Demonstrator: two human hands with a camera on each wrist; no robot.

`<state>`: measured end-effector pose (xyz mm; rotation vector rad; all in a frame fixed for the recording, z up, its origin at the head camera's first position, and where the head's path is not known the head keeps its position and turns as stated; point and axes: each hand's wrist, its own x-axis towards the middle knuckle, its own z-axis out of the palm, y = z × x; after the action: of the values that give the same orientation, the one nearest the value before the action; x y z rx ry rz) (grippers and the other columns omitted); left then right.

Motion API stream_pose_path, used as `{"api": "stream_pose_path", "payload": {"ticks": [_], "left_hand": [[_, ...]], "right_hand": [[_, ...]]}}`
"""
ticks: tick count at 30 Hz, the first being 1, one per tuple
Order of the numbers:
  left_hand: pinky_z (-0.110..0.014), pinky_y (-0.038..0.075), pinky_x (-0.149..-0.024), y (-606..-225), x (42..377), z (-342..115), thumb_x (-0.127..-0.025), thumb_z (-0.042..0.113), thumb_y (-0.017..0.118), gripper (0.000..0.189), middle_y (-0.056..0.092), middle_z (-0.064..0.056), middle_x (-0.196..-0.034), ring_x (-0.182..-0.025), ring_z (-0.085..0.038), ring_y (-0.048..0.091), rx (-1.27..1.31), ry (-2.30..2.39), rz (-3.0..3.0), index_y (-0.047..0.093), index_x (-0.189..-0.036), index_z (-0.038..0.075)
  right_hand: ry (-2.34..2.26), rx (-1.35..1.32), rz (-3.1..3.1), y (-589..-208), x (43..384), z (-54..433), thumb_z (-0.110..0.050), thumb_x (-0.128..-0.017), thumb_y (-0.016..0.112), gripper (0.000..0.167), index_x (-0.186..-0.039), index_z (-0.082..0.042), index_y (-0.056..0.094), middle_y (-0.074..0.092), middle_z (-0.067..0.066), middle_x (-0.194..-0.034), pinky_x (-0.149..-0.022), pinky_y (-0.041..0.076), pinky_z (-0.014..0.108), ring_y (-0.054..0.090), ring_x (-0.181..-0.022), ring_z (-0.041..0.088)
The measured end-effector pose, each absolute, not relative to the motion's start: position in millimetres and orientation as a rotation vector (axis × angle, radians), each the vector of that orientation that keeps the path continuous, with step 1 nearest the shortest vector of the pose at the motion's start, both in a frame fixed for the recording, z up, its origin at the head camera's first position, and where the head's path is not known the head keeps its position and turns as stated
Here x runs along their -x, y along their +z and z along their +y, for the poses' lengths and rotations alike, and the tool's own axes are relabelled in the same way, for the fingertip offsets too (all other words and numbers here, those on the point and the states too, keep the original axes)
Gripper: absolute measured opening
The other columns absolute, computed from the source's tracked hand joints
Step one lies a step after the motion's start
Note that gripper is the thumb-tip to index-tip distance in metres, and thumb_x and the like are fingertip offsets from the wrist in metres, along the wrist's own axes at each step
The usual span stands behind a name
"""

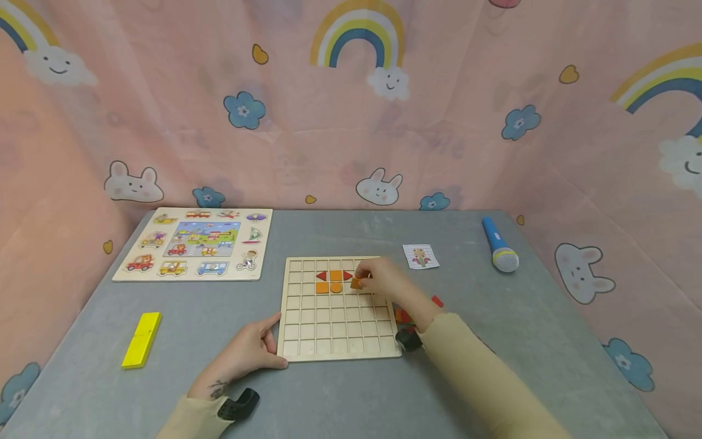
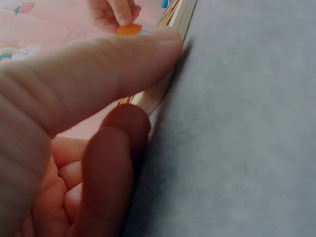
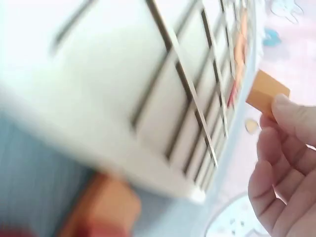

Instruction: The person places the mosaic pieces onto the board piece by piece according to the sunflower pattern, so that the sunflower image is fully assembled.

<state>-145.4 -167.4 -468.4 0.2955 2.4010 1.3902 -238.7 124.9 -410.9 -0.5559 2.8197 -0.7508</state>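
A square wooden grid board (image 1: 340, 332) lies on the grey table. The left hand (image 1: 247, 349) holds its near left corner, thumb (image 2: 158, 47) at the near edge and fingers by the left side. In its upper rows sit two red triangles (image 1: 321, 276), two orange squares (image 1: 336, 276) and an orange circle (image 1: 336, 288). Over the board's far right part, the right hand (image 1: 386, 283) pinches an orange square tile (image 3: 264, 89) between thumb and fingertips. In the right wrist view the tile is raised off the grid.
Loose red and orange tiles (image 1: 403, 316) lie right of the board, partly under the right forearm. Farther back are a small picture card (image 1: 421, 256) and a blue toy microphone (image 1: 498, 244). A vehicle puzzle board (image 1: 192, 277) and a yellow block (image 1: 141, 340) lie left.
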Motion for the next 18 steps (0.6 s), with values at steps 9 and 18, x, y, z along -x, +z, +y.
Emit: {"api": "stream_pose_path", "payload": {"ticks": [9,18], "left_hand": [[-0.023,0.035,-0.044,-466.9,145.3,-165.8,-0.055,0.005,0.085,0.102,0.052,-0.003,-0.064,-0.05,-0.01,0.043,-0.299,1.366,2.426,0.03,-0.14,-0.008],[-0.023,0.035,-0.044,-467.5,145.6,-165.7,-0.055,0.006,0.085,0.102,0.052,-0.003,-0.063,-0.049,-0.009,0.043,-0.299,1.361,2.434,0.03,-0.141,-0.007]], "right_hand": [[-0.732,0.519,2.817,-424.1,245.9,107.9,-0.006,-0.085,0.063,0.008,-0.087,-0.011,0.068,0.066,0.002,-0.088,-0.071,0.046,0.031,0.055,-0.076,0.014],[-0.731,0.491,2.846,-429.4,246.2,104.9,-0.007,-0.085,0.064,0.006,-0.086,-0.011,0.069,0.066,0.003,-0.089,-0.073,0.047,0.033,0.056,-0.077,0.016]]}}
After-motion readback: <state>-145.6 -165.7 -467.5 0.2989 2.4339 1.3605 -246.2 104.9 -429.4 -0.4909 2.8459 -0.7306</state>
